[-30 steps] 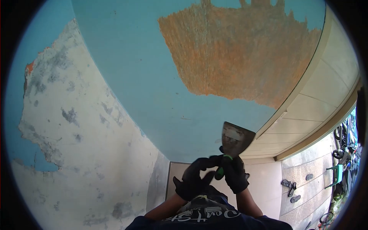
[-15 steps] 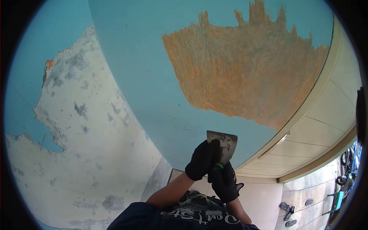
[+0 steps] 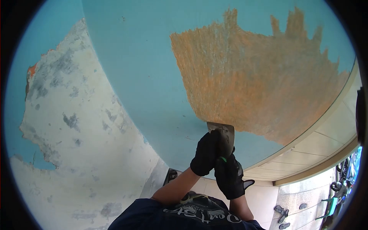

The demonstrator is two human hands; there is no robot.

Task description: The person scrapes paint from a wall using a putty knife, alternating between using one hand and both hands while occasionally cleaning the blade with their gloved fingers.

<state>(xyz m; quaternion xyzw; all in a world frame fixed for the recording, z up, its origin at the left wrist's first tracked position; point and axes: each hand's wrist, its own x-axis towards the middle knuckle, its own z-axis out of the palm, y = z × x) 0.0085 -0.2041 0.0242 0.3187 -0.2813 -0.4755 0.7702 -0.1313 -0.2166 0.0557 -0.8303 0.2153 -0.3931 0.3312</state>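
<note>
In the head view a wide metal scraper (image 3: 227, 130) has its broad edge up against the wall, at the lower border of a brown, scraped patch (image 3: 249, 84). My right hand (image 3: 229, 176), in a black glove, is closed round the handle, and a bit of green shows there. Higher up and to the left, my left hand (image 3: 206, 154), also gloved in black, grips the blade with its fingers lying across the face. Blue paint (image 3: 153, 111) surrounds the patch. The handle is mostly hidden by the gloves.
A second wall (image 3: 88, 134) at left has white and grey bare areas with ragged blue paint edges. Beige tiles (image 3: 306, 147) border the blue wall at right. Slippers (image 3: 281, 211) and a green stool (image 3: 330, 207) are on the floor at lower right.
Both hands have brought the scraper from the blue paint up to the patch's lower border. The view has shifted, with the patch now farther right and lower.
</note>
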